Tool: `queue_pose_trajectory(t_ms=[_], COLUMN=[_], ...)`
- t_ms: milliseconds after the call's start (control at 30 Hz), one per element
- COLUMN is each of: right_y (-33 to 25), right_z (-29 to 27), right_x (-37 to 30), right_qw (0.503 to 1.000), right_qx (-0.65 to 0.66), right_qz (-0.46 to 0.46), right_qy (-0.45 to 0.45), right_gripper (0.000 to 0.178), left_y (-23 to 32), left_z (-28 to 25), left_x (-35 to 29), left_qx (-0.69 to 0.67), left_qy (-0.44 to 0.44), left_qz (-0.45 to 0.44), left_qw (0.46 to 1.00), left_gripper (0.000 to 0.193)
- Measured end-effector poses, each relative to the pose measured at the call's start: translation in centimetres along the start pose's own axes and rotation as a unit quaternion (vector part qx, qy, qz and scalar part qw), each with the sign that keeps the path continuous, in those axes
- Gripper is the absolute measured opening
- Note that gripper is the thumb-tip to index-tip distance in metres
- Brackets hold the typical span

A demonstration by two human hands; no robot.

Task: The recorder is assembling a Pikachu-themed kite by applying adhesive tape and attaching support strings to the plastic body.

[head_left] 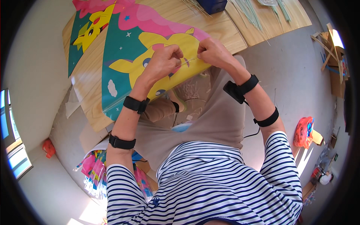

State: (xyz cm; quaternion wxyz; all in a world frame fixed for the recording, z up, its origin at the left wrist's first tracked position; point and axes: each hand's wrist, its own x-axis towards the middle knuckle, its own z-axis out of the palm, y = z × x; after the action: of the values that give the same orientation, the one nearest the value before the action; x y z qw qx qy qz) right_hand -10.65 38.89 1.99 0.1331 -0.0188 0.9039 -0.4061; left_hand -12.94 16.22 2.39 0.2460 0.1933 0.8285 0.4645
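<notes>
A large printed sheet (122,84), perhaps a kite sail, lies over the table's near edge. It shows a yellow cartoon animal on green under a pink scalloped band. A thin, clear rod-like line (129,96) slants across its near part, up toward my hands. My left hand (165,62) is closed above the yellow part, its fingers curled in a pinch; what they hold is hidden. Just to its right, my right hand (213,52) pinches the upper end of the thin line, close to the sheet's right edge. The fingertips of the two hands are a little apart.
A second sheet (90,35) of similar print lies at the far left of the wooden table (221,32). Thin pale sticks (249,15) and a dark blue box (213,5) are at the back. Colourful wrapped pieces (95,168) sit low left; a red bag (303,132) is right.
</notes>
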Motion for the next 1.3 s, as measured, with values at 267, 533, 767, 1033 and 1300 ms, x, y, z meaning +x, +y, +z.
queue_pose_trajectory(t_ms=[267,533,767,1033,1300], right_y=[0.0,-0.1,-0.6,-0.1,-0.3], right_z=[0.4,0.9,1.3,2.8,3.2], right_x=[0.3,0.3,0.2,-0.1,-0.4], right_qw=[0.998,0.994,0.989,0.974,0.968], right_qx=[-0.052,-0.103,-0.136,-0.208,-0.235], right_qz=[0.008,0.006,0.002,-0.026,-0.02], right_qy=[0.017,0.04,0.055,0.091,0.09], right_gripper=[0.016,0.017,0.019,0.02,0.021], left_y=[0.1,0.0,-0.7,-1.0,-0.2], left_z=[0.4,0.4,1.4,2.3,2.7], left_x=[0.0,0.4,0.8,1.0,0.8], left_qx=[-0.038,0.016,0.069,0.174,0.21], left_qy=[-0.002,-0.025,0.025,0.093,0.118], left_qz=[0.0,-0.017,0.027,0.08,0.068], left_qw=[0.999,0.999,0.997,0.977,0.968], left_gripper=[0.017,0.018,0.014,0.014,0.014])
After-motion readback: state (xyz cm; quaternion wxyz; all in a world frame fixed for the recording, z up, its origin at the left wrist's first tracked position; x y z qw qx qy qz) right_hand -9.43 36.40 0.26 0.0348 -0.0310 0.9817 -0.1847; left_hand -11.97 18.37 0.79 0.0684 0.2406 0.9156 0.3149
